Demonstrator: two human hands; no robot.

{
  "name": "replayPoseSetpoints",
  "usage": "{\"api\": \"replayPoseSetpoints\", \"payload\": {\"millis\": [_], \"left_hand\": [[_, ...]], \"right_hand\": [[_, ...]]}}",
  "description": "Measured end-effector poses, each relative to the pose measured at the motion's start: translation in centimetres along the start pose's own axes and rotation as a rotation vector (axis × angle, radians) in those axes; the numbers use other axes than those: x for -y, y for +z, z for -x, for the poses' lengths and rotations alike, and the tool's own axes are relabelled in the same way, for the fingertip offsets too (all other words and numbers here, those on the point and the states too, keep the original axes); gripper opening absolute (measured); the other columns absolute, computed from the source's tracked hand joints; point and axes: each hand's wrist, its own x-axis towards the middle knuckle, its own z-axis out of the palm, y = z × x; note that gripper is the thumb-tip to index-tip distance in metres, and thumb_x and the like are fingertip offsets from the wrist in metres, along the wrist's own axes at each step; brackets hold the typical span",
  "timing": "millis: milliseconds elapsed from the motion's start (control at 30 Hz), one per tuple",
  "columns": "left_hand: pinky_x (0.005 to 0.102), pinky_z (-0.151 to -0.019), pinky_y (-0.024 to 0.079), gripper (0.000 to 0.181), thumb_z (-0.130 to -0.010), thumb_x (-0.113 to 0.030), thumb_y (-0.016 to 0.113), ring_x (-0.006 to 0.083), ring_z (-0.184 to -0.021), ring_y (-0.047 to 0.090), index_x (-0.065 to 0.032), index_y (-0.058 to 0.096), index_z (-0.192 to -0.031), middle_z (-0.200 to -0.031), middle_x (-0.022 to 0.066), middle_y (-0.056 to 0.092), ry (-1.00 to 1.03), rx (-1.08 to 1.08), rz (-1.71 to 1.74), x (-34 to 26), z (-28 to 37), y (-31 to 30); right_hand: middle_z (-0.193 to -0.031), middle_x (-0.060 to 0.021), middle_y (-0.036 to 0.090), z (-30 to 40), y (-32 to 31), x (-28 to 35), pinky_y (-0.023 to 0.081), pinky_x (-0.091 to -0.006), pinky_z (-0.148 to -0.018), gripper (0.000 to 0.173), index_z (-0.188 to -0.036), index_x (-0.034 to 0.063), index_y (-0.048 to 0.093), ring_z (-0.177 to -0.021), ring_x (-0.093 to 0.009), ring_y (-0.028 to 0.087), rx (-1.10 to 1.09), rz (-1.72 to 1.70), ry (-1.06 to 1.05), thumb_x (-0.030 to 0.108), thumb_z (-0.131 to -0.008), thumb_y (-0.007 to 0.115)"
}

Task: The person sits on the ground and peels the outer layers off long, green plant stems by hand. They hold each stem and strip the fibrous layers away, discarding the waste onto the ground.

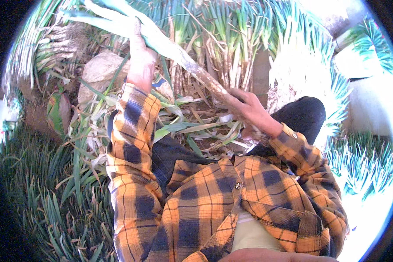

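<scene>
A long green onion or leek (172,49) lies aslant across the view, its pale green leaves at upper left and its soil-marked lower stalk towards the right. Around the leafy upper part, my left hand (142,54) is closed. My right hand (249,109) grips the lower end, where stringy roots hang near the palm. Loose peeled leaves and dry skins (183,126) lie in a heap below the stalk, over and between my bent legs. Some fingers of both hands are hidden.
Bundles of similar stalks stand upright (229,55) ahead, with more bundles at upper left (55,49) and far right (363,160). A pale stone or lump (101,73) sits left of my left hand. Green leaves cover the lower left (52,183).
</scene>
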Motion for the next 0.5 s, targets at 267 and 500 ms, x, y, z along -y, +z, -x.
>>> {"api": "replayPoseSetpoints", "payload": {"millis": [267,500], "left_hand": [[0.036,-0.073,0.049,0.041,-0.072,-0.035,0.07,0.0213,-0.075,0.059,-0.0068,0.056,-0.099,-0.084,0.0064,0.061,0.123,0.025,-0.1,-3.2,3.5,0.7],[0.0318,-0.065,0.048,0.04,-0.077,-0.04,0.064,0.0193,-0.07,0.058,-0.0072,0.056,-0.098,-0.078,0.0073,0.061,0.204,0.119,-0.299,-11.5,2.9,-4.2]], "right_hand": [[-0.088,-0.0141,0.058,-14.2,8.3,5.8,0.045,-0.033,-0.072,0.042,-0.101,-0.0019,0.053,-0.078,-0.025,0.058,-0.109,-0.178,-0.653,0.03,-0.076,0.066],[-0.075,-0.0142,0.053,-11.5,12.5,6.9,0.041,-0.0357,-0.063,0.02,-0.082,0.0003,0.054,-0.069,-0.028,0.052,-0.016,0.06,-0.794,0.019,-0.078,0.06]]}}
